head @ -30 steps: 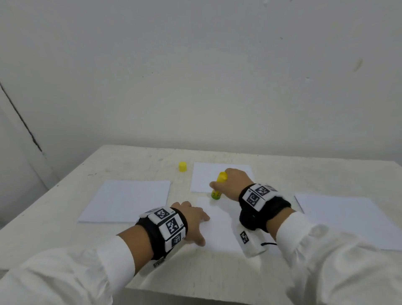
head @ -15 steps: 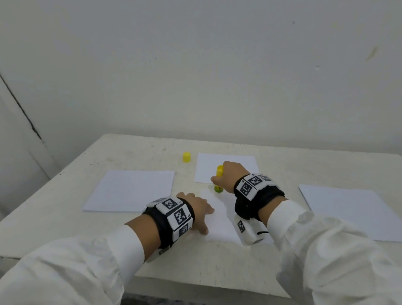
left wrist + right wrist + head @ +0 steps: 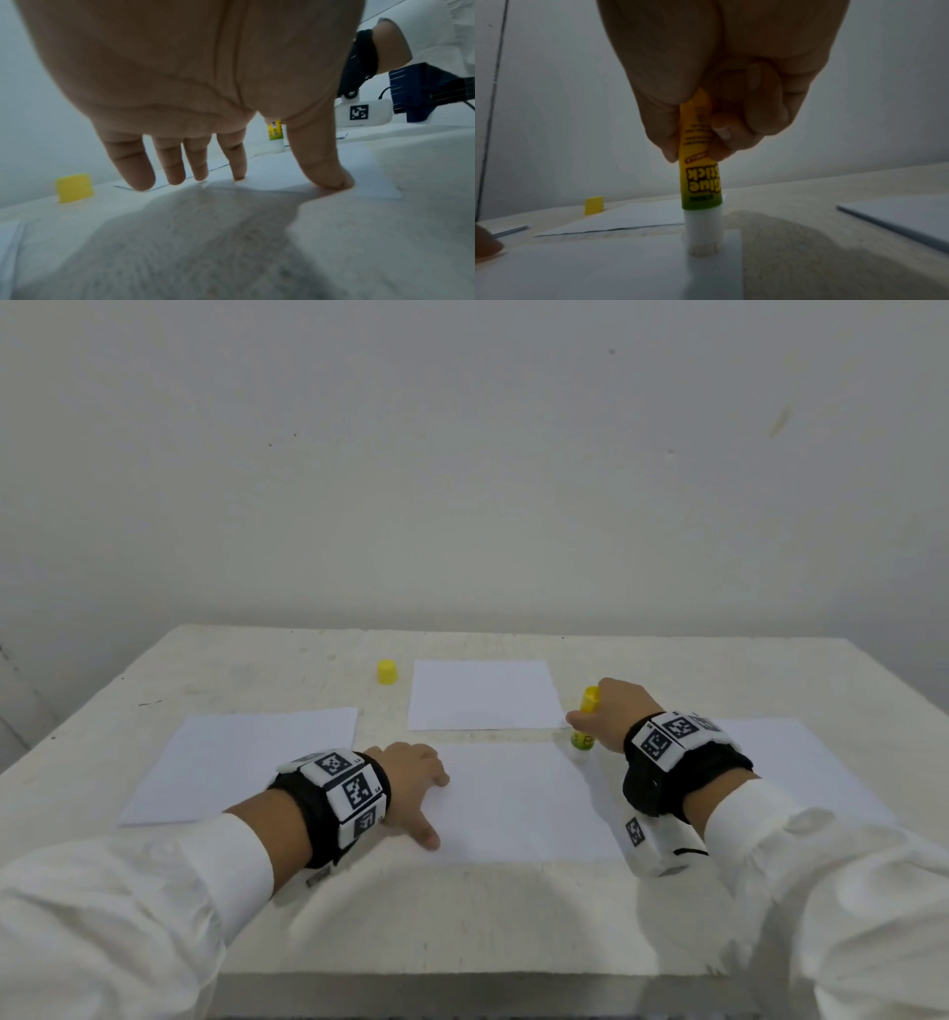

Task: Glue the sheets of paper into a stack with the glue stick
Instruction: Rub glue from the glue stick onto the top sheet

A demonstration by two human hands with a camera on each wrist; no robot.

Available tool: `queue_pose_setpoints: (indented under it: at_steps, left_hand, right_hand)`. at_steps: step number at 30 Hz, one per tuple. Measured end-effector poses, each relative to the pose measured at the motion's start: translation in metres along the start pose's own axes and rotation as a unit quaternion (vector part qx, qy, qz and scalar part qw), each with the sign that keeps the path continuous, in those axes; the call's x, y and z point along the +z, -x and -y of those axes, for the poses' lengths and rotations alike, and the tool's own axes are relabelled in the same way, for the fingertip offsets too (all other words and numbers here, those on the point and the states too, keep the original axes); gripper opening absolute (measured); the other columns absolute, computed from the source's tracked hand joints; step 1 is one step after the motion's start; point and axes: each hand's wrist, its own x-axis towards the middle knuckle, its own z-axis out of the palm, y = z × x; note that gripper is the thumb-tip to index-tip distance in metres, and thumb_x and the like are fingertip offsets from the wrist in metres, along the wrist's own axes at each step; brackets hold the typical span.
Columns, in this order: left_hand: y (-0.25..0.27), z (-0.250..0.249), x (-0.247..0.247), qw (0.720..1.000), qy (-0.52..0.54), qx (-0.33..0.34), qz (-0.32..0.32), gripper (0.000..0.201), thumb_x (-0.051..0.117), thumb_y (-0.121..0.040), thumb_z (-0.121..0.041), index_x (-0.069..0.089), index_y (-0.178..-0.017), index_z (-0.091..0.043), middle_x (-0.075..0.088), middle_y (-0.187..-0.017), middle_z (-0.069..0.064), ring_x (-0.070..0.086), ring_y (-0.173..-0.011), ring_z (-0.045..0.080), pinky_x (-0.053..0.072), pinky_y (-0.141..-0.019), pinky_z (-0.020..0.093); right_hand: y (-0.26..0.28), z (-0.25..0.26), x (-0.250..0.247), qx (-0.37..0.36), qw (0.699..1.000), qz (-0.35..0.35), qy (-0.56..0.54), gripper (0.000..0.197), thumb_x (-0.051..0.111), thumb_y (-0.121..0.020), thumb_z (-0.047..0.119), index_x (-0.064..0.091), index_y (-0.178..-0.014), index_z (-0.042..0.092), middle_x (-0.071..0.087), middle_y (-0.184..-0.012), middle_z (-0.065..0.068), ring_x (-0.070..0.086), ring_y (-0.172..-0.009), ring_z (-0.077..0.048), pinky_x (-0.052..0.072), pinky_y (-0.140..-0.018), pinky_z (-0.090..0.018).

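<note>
Glue stick (image 3: 584, 726) now sits at the far right corner of the near sheet (image 3: 518, 806); 1 s ago it was at the sheet's far left-centre, so the right hand (image 3: 608, 713) has run a line across the far edge w/ the white tip down on the paper. Judgement: far edge prob. coated, other edges likely yet to do before another sheet goes on.

Right-hand fingers (image 3: 721, 130) curl round and pinch the yellow barrel, stick upright, tip touching paper. Left hand (image 3: 411, 778) lies flat on the sheet's left edge, fingers (image 3: 177, 162) straight and slightly spread, thumb pressing the paper down, same spot as before.

Tip is right at the sheet's corner, so any more rightward travel smears glue on the table (image 3: 462, 916). Open room: bare table strip btwn near sheet and far sheet (image 3: 482, 693); left sheet (image 3: 241, 762) and right sheet (image 3: 801, 762) lie well apart. Cap (image 3: 386, 671) stands beside the far sheet, out of the way.
</note>
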Motion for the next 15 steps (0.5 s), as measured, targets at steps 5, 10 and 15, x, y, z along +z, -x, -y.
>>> queue_pose_setpoints:
  at_steps: [5, 10, 15]
  left_hand:
    - [-0.007, 0.009, 0.004, 0.999, 0.035, -0.021, 0.020, 0.098, 0.072, -0.059, -0.070, 0.026, -0.141, -0.040, 0.025, -0.152, -0.006, 0.024, -0.140, 0.021, 0.025, -0.112, 0.045]
    - [-0.005, 0.011, 0.004, 0.996, 0.041, -0.066, 0.037, 0.136, 0.067, -0.043, -0.082, -0.010, -0.148, -0.039, 0.013, -0.158, 0.001, 0.021, -0.141, 0.032, 0.024, -0.113, 0.052]
    - [-0.003, 0.013, 0.003, 0.995, 0.065, -0.066, 0.036, 0.149, 0.073, -0.037, -0.078, -0.016, -0.147, -0.032, 0.029, -0.151, -0.001, 0.032, -0.135, 0.029, 0.028, -0.110, 0.051]
  right_hand:
    - [-0.003, -0.009, -0.003, 0.007, 1.000, 0.002, 0.000, 0.031, 0.057, -0.090, 0.035, 0.048, -0.104, 0.009, 0.049, -0.095, -0.006, 0.047, -0.085, -0.023, 0.037, -0.069, -0.029]
    - [0.011, 0.014, -0.007, -0.077, 0.981, -0.088, -0.152, 0.024, 0.062, -0.084, 0.029, 0.046, -0.074, 0.015, 0.049, -0.070, 0.002, 0.049, -0.069, -0.017, 0.032, -0.052, -0.024]
    - [0.028, 0.078, 0.019, -0.204, 0.974, 0.046, -0.088, 0.033, 0.061, -0.086, 0.042, 0.045, -0.071, 0.019, 0.048, -0.072, 0.004, 0.047, -0.071, -0.015, 0.033, -0.055, -0.023]
